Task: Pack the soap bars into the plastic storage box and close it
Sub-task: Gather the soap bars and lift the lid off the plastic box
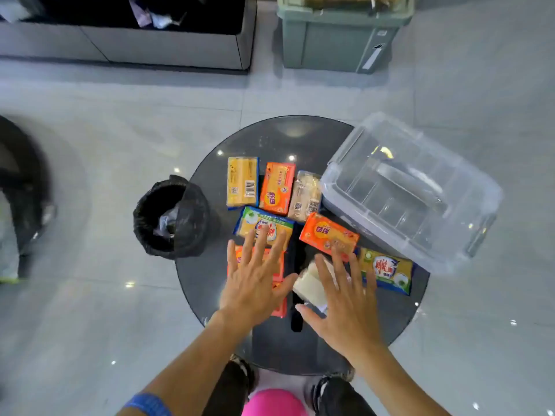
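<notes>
Several wrapped soap bars lie on a round dark glass table (270, 139): a yellow bar (242, 181), an orange bar (277, 188), a pale bar (306, 196), a green-edged yellow bar (264, 225), an orange bar (329, 235) and a yellow-green bar (386, 270). The clear plastic storage box (411, 190) stands at the table's right with its lid on. My left hand (253, 280) hovers with fingers spread over an orange bar (279, 267). My right hand (345, 304) is spread over a white bar (309, 283).
A black bin (171, 217) with a bag liner stands at the table's left edge. A green crate (339, 34) and a low grey cabinet (126, 46) are at the back. The floor is pale tile. My shoes show below the table.
</notes>
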A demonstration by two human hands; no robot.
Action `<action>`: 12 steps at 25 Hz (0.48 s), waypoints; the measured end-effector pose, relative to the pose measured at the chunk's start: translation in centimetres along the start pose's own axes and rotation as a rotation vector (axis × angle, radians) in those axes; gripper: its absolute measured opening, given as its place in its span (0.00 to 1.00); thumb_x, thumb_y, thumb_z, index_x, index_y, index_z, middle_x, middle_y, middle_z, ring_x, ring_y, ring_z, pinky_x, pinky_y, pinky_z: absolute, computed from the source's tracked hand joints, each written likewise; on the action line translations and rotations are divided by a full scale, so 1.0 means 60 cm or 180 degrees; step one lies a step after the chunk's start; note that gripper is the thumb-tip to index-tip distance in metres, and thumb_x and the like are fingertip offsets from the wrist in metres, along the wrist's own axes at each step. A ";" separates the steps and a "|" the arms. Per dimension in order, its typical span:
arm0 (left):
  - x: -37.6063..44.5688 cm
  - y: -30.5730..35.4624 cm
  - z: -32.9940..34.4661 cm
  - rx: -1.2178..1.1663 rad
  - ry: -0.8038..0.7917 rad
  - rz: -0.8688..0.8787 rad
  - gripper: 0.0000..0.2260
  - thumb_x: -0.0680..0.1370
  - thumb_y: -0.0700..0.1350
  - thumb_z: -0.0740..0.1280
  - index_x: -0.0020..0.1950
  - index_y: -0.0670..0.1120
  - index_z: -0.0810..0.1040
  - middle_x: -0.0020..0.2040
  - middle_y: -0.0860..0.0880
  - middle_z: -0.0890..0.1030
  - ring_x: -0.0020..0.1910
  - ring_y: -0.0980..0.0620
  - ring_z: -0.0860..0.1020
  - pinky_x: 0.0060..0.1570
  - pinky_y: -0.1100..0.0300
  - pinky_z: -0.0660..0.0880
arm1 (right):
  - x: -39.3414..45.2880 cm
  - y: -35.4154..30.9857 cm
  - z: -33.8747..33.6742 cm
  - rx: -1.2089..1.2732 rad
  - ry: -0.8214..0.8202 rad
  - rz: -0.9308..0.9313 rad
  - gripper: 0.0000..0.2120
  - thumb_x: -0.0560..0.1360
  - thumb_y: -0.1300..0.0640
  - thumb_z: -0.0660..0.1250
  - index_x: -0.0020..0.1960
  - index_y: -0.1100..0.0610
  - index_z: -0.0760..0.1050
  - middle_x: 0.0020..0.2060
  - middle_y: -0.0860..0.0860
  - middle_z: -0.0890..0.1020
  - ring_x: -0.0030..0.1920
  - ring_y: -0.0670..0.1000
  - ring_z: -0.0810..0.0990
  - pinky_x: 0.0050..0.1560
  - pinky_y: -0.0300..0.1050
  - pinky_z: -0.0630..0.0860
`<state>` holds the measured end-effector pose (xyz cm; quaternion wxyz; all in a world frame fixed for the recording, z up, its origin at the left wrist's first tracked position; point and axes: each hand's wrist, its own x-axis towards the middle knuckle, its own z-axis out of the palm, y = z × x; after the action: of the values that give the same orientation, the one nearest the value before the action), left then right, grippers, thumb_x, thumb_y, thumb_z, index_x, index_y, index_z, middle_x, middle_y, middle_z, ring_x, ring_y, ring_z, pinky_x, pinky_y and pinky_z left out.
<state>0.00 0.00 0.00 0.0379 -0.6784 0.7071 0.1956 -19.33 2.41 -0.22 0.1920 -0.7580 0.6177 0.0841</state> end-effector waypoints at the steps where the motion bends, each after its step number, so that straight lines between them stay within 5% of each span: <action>1: 0.012 -0.009 0.021 0.0041 0.0001 0.0308 0.33 0.77 0.68 0.48 0.78 0.57 0.40 0.79 0.49 0.44 0.77 0.46 0.41 0.72 0.40 0.36 | 0.016 0.003 0.009 0.0007 0.0017 -0.0165 0.45 0.70 0.27 0.57 0.79 0.48 0.53 0.80 0.55 0.53 0.78 0.63 0.52 0.70 0.73 0.55; 5: 0.063 -0.051 0.140 0.0588 0.0462 0.1276 0.30 0.79 0.64 0.53 0.78 0.54 0.54 0.79 0.46 0.50 0.77 0.42 0.46 0.71 0.34 0.50 | 0.074 0.040 0.100 -0.0280 0.0500 -0.0694 0.43 0.69 0.25 0.56 0.78 0.47 0.58 0.80 0.52 0.54 0.78 0.61 0.52 0.72 0.70 0.53; 12: 0.066 -0.058 0.166 0.0661 0.1027 0.1410 0.26 0.78 0.61 0.55 0.75 0.55 0.63 0.79 0.47 0.54 0.77 0.44 0.48 0.71 0.35 0.50 | 0.069 0.042 0.117 -0.0414 0.1032 -0.0796 0.41 0.70 0.25 0.53 0.75 0.47 0.64 0.79 0.50 0.59 0.77 0.59 0.59 0.68 0.68 0.62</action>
<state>0.96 -0.47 -11.20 -0.0494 -0.5224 0.8511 0.0153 -20.06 1.07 -8.62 0.0497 -0.8431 0.5349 -0.0238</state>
